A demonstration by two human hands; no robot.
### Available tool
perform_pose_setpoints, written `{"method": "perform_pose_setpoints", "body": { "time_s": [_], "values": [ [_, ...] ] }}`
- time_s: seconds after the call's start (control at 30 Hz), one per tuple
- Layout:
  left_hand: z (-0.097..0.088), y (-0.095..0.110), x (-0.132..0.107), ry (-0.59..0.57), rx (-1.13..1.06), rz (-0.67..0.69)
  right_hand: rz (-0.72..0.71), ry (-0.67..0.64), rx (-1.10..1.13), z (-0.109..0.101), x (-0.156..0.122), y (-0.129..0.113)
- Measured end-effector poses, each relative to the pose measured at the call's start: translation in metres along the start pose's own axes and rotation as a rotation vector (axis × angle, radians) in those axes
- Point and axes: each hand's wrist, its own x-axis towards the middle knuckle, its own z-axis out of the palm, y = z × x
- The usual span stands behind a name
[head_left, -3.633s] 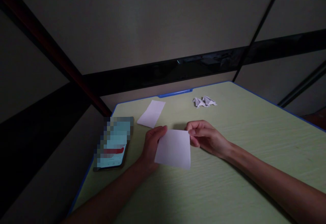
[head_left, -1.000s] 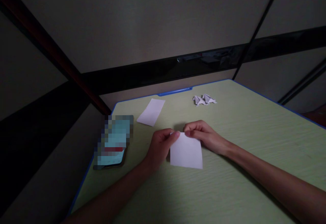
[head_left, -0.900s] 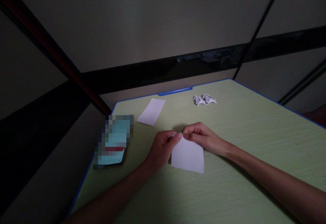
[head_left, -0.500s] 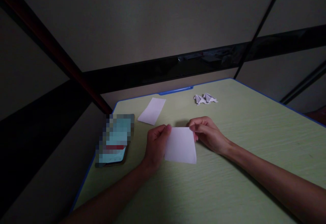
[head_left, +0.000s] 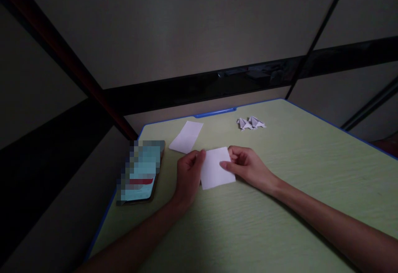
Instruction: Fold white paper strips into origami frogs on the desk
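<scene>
A small, nearly square sheet of white paper (head_left: 217, 169) is held between my two hands above the table. My left hand (head_left: 189, 173) pinches its upper left corner, thumb on top and fingers curled behind. On the right edge, my right hand (head_left: 248, 165) grips the sheet with the thumb lying over its face; the fingers behind are partly hidden. Beyond my left hand lies another piece of white paper (head_left: 187, 136), flat on the table. Two folded white paper figures (head_left: 251, 123) sit side by side farther back, past my right hand.
A phone (head_left: 143, 171) with a lit, partly blurred screen lies at the table's left edge. The pale green table (head_left: 295, 153) has a blue rim and a blue bar (head_left: 216, 112) at its back edge. Behind it stand dark-striped panels (head_left: 199, 28).
The held sheet has turned slightly and its lower edge has risen. My right hand has shifted its hold from the upper right corner down to the right edge, thumb now over the face.
</scene>
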Motion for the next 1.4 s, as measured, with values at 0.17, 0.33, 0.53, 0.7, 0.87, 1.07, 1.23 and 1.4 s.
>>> {"method": "perform_pose_setpoints", "body": {
  "time_s": [0.17,0.33,0.53,0.7,0.87,1.07,1.23,1.4],
  "values": [
    [0.004,0.0,0.0,-0.179,-0.065,-0.091,-0.063,0.136,-0.019,-0.005,0.002,0.0],
    [0.006,0.004,-0.001,-0.201,-0.088,-0.121,-0.091,0.169,-0.05,-0.005,0.002,-0.003],
    [0.005,0.005,-0.002,-0.146,-0.09,-0.127,-0.047,0.153,-0.125,-0.005,0.0,-0.003],
    [0.005,0.003,0.001,-0.09,-0.087,-0.144,-0.147,0.145,-0.066,-0.007,0.001,-0.002],
    [0.003,-0.001,0.003,-0.037,-0.142,-0.136,-0.267,0.053,-0.11,-0.011,-0.001,-0.004],
    [0.001,-0.004,0.004,-0.079,-0.2,-0.129,-0.329,-0.079,-0.217,-0.014,-0.001,-0.002],
    [0.002,-0.003,0.003,-0.101,-0.23,-0.131,-0.321,-0.048,-0.157,-0.011,0.001,0.002],
    [0.002,-0.001,0.001,-0.109,-0.214,-0.156,-0.319,-0.001,-0.146,-0.013,0.002,0.001]
  ]
}}
